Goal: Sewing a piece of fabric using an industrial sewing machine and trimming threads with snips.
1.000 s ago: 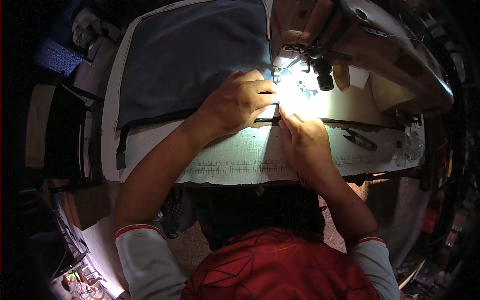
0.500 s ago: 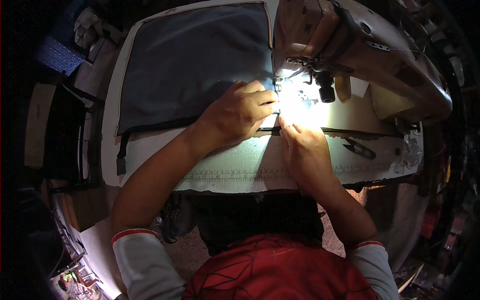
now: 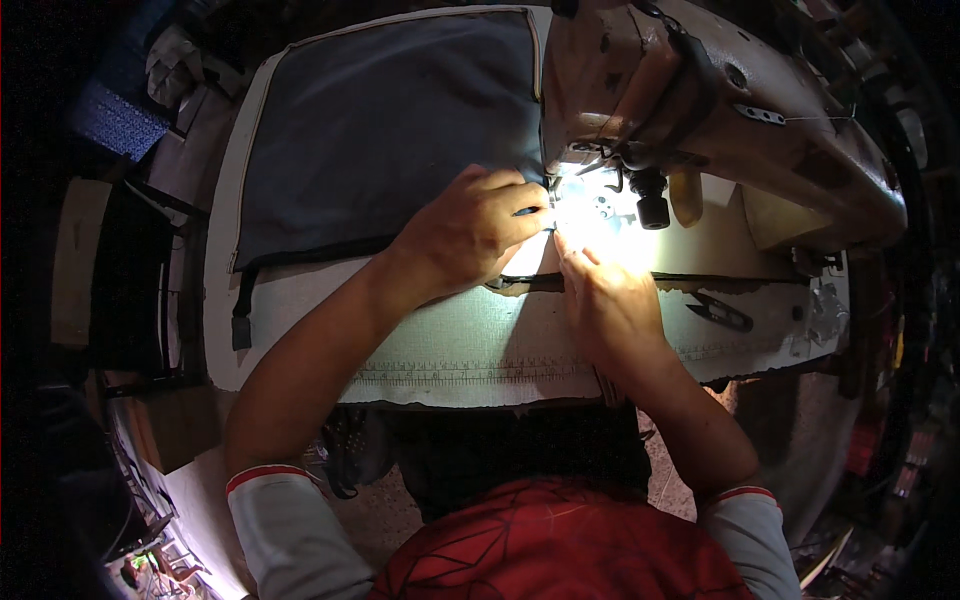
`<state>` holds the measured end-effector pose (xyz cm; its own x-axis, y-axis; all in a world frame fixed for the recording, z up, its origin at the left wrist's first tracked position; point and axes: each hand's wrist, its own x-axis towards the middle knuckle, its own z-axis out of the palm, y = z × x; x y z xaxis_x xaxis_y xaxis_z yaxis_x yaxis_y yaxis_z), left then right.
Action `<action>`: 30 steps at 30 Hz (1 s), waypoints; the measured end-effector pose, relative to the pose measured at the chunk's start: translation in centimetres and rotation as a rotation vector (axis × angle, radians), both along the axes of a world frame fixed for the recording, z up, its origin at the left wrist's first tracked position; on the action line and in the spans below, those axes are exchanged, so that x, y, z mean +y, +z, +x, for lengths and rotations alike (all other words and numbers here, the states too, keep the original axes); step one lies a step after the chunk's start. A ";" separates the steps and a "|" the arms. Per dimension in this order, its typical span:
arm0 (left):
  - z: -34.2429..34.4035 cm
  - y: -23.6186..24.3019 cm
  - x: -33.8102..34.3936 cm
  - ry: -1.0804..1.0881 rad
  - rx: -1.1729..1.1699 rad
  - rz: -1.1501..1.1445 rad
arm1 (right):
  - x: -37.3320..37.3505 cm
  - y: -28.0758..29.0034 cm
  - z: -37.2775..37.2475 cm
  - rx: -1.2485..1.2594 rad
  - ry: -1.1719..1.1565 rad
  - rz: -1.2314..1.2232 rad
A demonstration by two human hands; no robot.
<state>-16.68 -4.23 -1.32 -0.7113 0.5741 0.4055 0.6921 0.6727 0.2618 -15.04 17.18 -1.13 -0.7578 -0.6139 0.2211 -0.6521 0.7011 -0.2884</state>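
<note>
A dark grey-blue fabric panel [image 3: 390, 125] with pale piping along its edges lies flat, left of the sewing machine [image 3: 690, 90]. My left hand [image 3: 470, 230] rests on the panel's near right corner, thumb and fingers pinched on its edge beside the presser foot. Just to the right, my right hand [image 3: 612, 305] has its fingers drawn together, tips at the fabric edge in front of the needle area. Glare from the machine lamp washes out that spot, so what the right fingertips hold cannot be made out.
Thread snips [image 3: 720, 312] lie on the pale tabletop [image 3: 440, 335], right of my right hand. A printed ruler strip [image 3: 450, 375] runs along the near edge. A dark strap end [image 3: 243, 325] hangs off the panel's left corner. Cartons [image 3: 175, 425] stand at the lower left.
The view has shifted slightly, so the machine and tabletop appear a little lower. Both hands stay at the fabric edge and sit marginally closer to the presser foot.
</note>
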 end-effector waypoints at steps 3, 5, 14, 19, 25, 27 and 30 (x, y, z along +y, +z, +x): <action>-0.4 -0.2 0.0 0.006 -0.016 0.023 | -0.1 -0.2 -0.3 0.025 -0.019 0.034; -0.5 -0.3 -0.1 0.007 -0.030 0.043 | -0.1 -0.3 -0.3 0.037 -0.037 0.027; -1.3 -0.1 -0.5 0.010 -0.074 0.063 | -0.3 -1.5 -1.0 0.165 -0.014 -0.066; -2.1 -0.7 -0.6 0.014 0.020 0.092 | -0.5 -1.7 -1.8 0.222 -0.025 -0.101; -2.0 -0.5 -0.6 0.031 -0.021 0.070 | 0.0 -1.4 -1.0 0.154 -0.039 -0.114; -1.9 -0.6 -0.9 0.031 -0.020 0.058 | -0.1 0.1 0.2 0.032 -0.061 -0.069; -1.8 -0.6 -0.8 0.032 0.005 0.050 | 0.2 0.4 0.7 -0.071 -0.089 -0.081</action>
